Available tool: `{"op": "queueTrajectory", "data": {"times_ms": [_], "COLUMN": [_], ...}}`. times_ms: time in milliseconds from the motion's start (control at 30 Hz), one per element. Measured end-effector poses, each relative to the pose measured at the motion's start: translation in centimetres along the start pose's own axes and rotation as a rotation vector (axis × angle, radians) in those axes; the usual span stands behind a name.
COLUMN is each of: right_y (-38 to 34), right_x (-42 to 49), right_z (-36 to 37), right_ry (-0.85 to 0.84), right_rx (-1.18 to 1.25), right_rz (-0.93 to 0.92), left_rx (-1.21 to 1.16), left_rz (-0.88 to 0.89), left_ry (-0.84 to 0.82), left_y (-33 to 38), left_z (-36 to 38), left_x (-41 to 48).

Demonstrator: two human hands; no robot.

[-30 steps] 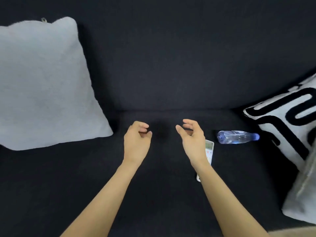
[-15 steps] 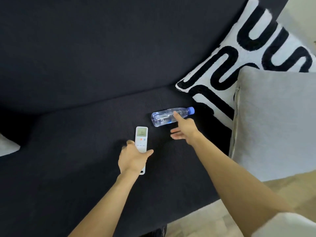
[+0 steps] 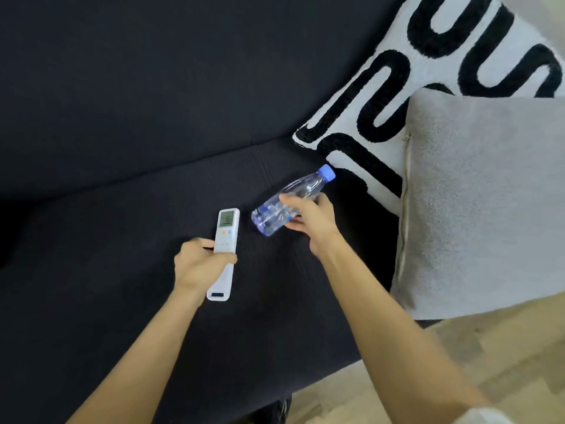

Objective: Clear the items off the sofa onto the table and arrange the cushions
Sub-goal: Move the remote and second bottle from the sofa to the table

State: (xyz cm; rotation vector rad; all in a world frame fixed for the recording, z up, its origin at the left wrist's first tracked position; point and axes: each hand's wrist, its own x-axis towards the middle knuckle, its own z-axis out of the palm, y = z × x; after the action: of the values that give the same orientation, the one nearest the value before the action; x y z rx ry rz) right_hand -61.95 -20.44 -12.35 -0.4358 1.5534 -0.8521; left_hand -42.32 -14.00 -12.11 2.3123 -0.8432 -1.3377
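Note:
My left hand grips a white remote control with a small screen, held just over the black sofa seat. My right hand is closed around a clear plastic water bottle with a blue cap, tilted with the cap up and to the right. A white cushion with black looping lines leans against the sofa back at the right. A plain grey cushion stands in front of it at the seat's right end.
The dark sofa backrest fills the upper left. Light wooden floor shows at the lower right past the seat's front edge.
My left hand has closed on the remote and lifted it. My right hand has gone from touching the lying bottle to gripping it and tilting it up. The view has swung right.

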Motion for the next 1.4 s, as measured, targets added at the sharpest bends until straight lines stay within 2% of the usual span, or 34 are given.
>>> {"op": "queueTrajectory", "data": {"times_ms": [133, 267, 567, 800, 1100, 1400], "right_y": [2.7, 5.3, 9.4, 15.4, 27.5, 38.0], "right_x": [-4.9, -9.6, -18.8, -27.5, -40.8, -49.7], "right_z": [-4.3, -8.5, -18.0, -23.9, -28.6, -34.7], "right_ry": [0.073, 0.217, 0.531, 0.857, 1.293, 1.525], "right_rx": [-0.142, -0.160, 0.031, 0.238, 0.441, 0.448], "right_rz": [-0.264, -0.331, -0.290, -0.248, -0.146, -0.013], "left_rx": [-0.066, -0.009, 0.358, 0.551, 0.843, 1.049], "left_rz": [0.100, 0.302, 0.722, 0.917, 1.187, 1.488], "left_ry": [-0.026, -0.100, -0.444, -0.711, -1.079, -1.250], "left_y": [1.1, 2.0, 3.3, 1.0, -9.2, -19.5], "left_z": [0.5, 3.3, 13.5, 19.7, 28.4, 35.2], "left_x": [-1.3, -4.2, -13.6, -21.9, -35.0, -44.0]}}
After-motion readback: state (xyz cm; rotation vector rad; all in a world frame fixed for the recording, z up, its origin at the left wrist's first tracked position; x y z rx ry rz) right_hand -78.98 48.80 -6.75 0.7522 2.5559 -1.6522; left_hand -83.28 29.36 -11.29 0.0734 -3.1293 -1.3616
